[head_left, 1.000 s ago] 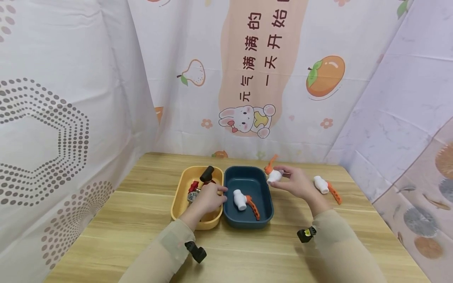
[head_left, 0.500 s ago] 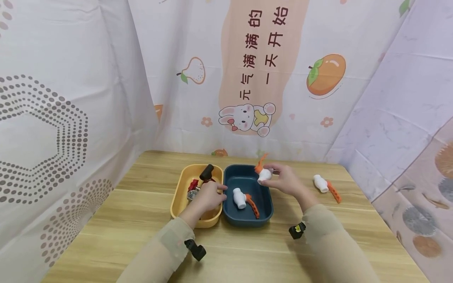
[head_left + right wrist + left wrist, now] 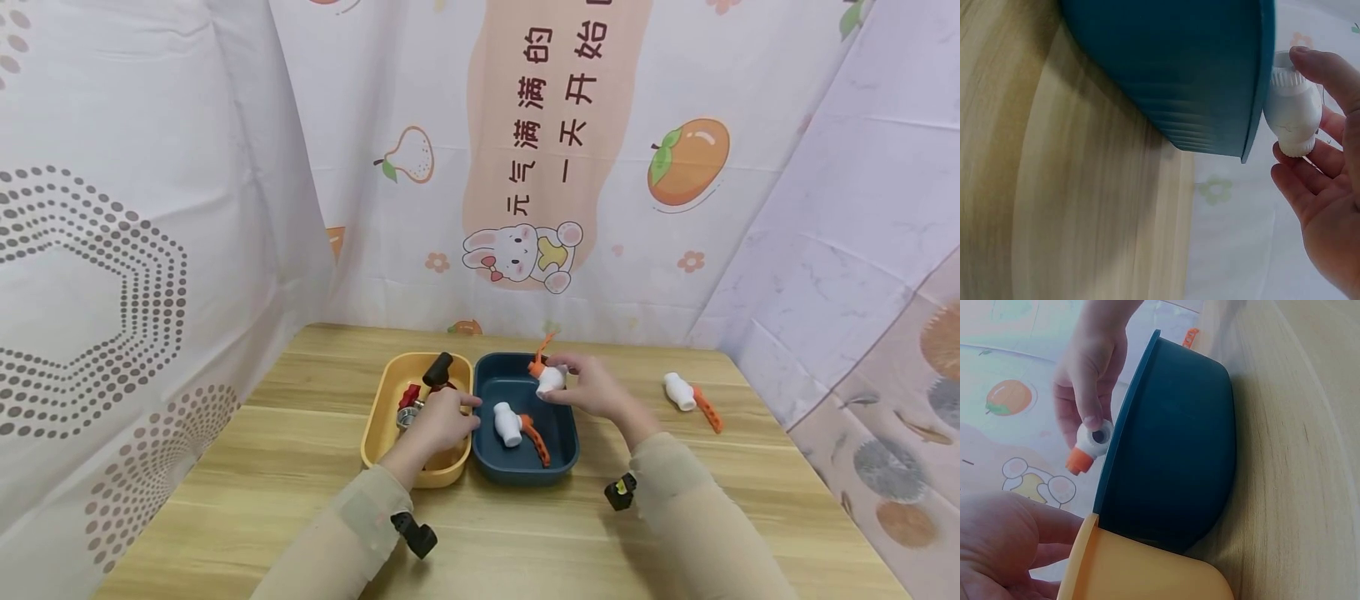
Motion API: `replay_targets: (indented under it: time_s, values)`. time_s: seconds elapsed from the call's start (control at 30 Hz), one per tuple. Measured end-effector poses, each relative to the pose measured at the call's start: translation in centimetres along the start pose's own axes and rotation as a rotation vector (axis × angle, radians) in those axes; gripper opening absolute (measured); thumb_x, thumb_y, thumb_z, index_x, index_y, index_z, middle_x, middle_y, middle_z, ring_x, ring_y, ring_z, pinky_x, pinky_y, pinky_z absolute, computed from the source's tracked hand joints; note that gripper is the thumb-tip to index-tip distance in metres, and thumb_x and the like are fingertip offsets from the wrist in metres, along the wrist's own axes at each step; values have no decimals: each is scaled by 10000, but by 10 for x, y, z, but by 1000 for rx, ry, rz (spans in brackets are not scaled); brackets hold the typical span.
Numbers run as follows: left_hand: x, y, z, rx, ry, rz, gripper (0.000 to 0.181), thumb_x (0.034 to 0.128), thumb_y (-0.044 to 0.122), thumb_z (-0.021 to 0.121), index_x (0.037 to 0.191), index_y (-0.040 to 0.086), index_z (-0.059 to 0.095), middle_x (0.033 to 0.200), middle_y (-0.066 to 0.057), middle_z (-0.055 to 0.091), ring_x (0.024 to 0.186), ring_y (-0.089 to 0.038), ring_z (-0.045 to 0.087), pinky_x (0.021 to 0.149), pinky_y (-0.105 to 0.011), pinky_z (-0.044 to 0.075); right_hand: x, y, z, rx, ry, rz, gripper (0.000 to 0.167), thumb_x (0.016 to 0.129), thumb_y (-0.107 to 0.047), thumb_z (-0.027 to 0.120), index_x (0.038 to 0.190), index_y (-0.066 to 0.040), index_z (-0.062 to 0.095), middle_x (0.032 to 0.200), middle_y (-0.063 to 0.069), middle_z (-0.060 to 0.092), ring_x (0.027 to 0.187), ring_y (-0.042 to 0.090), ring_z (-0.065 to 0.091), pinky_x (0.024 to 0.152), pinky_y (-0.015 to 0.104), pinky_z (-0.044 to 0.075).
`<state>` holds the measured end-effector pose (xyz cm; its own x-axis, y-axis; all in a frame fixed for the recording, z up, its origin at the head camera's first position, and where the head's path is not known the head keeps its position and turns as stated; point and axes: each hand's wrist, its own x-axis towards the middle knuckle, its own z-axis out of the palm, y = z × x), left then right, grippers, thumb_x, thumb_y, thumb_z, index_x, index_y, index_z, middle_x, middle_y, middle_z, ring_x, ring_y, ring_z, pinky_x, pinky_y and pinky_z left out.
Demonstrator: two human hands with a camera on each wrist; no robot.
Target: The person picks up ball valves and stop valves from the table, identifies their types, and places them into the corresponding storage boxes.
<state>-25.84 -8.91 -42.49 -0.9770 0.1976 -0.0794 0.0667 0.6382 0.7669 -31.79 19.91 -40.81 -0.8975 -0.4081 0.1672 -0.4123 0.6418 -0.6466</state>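
Observation:
In the head view my right hand (image 3: pixel 596 388) pinches a white plastic ball valve (image 3: pixel 552 380) with an orange lever. It is above the far right part of the dark blue tray (image 3: pixel 491 468). The right wrist view shows the valve body (image 3: pixel 1294 115) between thumb and fingertips, beside the tray rim. Another white ball valve (image 3: pixel 507 425) with an orange lever lies inside that tray. My left hand (image 3: pixel 442 421) is over the yellow tray (image 3: pixel 373 417), its fingertips at the rim where the two trays meet. The left wrist view shows its fingers (image 3: pixel 1054 525) loosely extended behind the yellow rim.
A third white ball valve (image 3: pixel 679 392) with an orange lever lies on the wooden table (image 3: pixel 247 467) to the right. The yellow tray holds metal fittings, a red-handled part (image 3: pixel 410 395) and a black-handled part (image 3: pixel 438 368). A printed curtain (image 3: pixel 360 275) hangs behind.
My right hand has carried the ball valve leftward from beside the blue tray's right rim to over its inside. The left hand stays at the trays' shared edge.

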Motion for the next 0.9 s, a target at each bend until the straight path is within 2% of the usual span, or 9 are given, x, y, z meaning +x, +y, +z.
replay_targets:
  time_s: [0.3,0.47,0.6,0.63,0.77,0.83,0.9]
  values:
    - [0,0,-1,-4,5,5,341,962,105,698,1300,53,700,1287,-171,656,570,-171,634,527,-266,501,5,0,7,-77,-23,-33,540,806,-306,885,1266,-102,692,1259,89,670,1096,280,593,936,496,531]
    - [0,0,0,-8,3,6,342,962,107,699,1299,50,699,1288,-168,656,625,-158,656,544,-274,515,5,-2,11,-87,-50,-8,548,808,-310,882,1274,-101,684,1229,75,671,1011,259,583,862,438,542]
    - [1,-1,0,-15,2,0,341,962,109,699,1299,51,699,1277,-166,659,602,-166,647,529,-266,500,5,-3,14,-71,-59,6,515,815,-283,874,1264,-115,687,1184,50,673,968,248,568,822,403,535]
    - [1,-1,1,-18,3,-1,342,962,109,700,1299,51,699,1277,-168,658,597,-169,645,527,-266,499,5,-3,15,-65,-57,5,490,830,-264,862,1261,-108,689,1182,58,675,970,251,570,821,405,538]
    - [0,-1,1,-24,0,-5,345,965,108,697,1305,50,695,1282,-174,655,568,-172,630,521,-261,493,5,-2,14,-20,-29,-33,433,892,-163,792,1285,-28,671,1223,141,675,1093,340,598,945,522,518]
    - [0,-1,1,-24,-2,-8,347,966,109,695,1309,51,693,1269,-172,660,546,-173,617,510,-256,487,5,-1,12,-14,-14,-60,423,908,-128,768,1296,0,659,1267,162,667,1197,368,578,1025,586,461]
    - [-1,0,0,-21,-2,-15,346,966,111,695,1308,58,695,1239,-161,671,517,-176,598,493,-252,477,5,-2,10,-19,-13,-76,438,904,-130,771,1303,4,655,1278,153,666,1237,373,562,1053,606,432]
